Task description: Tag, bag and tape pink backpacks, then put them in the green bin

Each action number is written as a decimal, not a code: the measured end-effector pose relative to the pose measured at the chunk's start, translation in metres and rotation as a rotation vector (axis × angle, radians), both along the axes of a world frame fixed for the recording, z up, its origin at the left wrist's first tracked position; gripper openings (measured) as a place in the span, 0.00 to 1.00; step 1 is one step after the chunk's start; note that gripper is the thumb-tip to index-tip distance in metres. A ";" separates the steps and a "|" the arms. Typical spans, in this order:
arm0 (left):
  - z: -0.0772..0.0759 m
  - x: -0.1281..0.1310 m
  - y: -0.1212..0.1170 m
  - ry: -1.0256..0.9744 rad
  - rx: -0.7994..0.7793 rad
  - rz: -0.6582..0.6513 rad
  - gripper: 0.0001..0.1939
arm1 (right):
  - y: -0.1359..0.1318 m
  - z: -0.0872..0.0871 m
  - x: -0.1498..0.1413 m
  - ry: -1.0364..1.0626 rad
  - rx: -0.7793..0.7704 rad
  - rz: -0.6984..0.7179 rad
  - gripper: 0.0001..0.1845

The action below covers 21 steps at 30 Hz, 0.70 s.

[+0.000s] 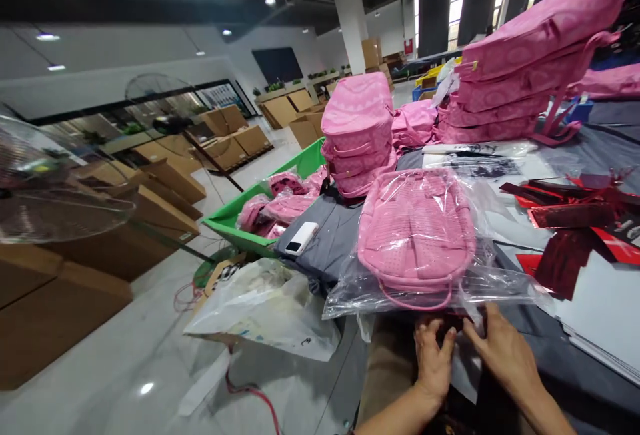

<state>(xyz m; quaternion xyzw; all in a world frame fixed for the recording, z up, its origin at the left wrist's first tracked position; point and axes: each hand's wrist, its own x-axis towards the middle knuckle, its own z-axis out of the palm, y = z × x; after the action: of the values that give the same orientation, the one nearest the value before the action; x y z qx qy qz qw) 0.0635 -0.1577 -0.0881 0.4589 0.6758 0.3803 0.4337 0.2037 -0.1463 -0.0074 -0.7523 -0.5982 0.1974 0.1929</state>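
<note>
A pink backpack (417, 228) lies in a clear plastic bag (345, 295) at the near table edge, its top loop towards me. Just below the bag's near edge are both my hands. My left hand (434, 358) has its fingers curled and thumb raised beside a dark red item, partly hidden. My right hand (507, 348) has thumb and fingers bent around the near edge of the plastic. Between the hands hangs a thin white sheet (466, 371). What exactly the fingertips grip is too small to make out.
Stacked pink backpacks (357, 128) stand behind, with a taller stack (520, 81) at right. Red packets (570, 215) and white sheets (605, 308) lie right. A white phone (301, 238), a green bin (245, 238) of bagged pink goods, and a fan (60, 181) are left.
</note>
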 end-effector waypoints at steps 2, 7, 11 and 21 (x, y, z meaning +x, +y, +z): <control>0.008 -0.006 0.005 -0.017 0.082 -0.028 0.17 | 0.003 -0.001 0.018 -0.035 -0.036 0.048 0.28; 0.047 -0.026 0.012 -0.213 0.118 -0.143 0.19 | -0.004 -0.001 0.055 -0.028 -0.046 0.127 0.21; 0.069 -0.017 0.001 -0.410 0.029 -0.353 0.23 | -0.017 -0.005 0.048 0.166 0.138 0.169 0.19; 0.066 -0.012 0.025 0.598 1.069 -0.848 0.21 | -0.077 -0.030 0.043 0.107 0.474 0.261 0.08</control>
<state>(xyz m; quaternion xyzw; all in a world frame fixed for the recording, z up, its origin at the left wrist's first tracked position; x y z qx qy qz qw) 0.0513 -0.1328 -0.0223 0.9126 0.2527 0.3160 0.0584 0.2463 -0.2232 -0.0377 -0.5913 -0.7085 0.1143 0.3679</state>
